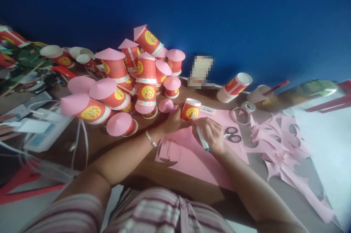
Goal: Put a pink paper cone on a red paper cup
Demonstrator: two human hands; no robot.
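Note:
My left hand [173, 121] is closed around the side of a red paper cup [189, 110] with a yellow round emblem and a white rim. The cup stands over a pink paper sheet [203, 167], its rim upward. In my right hand [212, 134] is a white marker [202, 138] with a teal end, its tip at the cup's emblem. Black-handled scissors [233, 136] lie just right of that hand. Near my left wrist, a cut pink piece [170, 151] lies on the sheet. A small pink cone [166, 105] sits left of the cup.
Several red cups with pink cone tops [146, 67] are piled at the left. Stacked cups [236, 87] and a roll of tape [241, 115] are at the back right. Pink paper scraps [285, 149] cover the right side. A white power strip [41, 130] with cables lies left.

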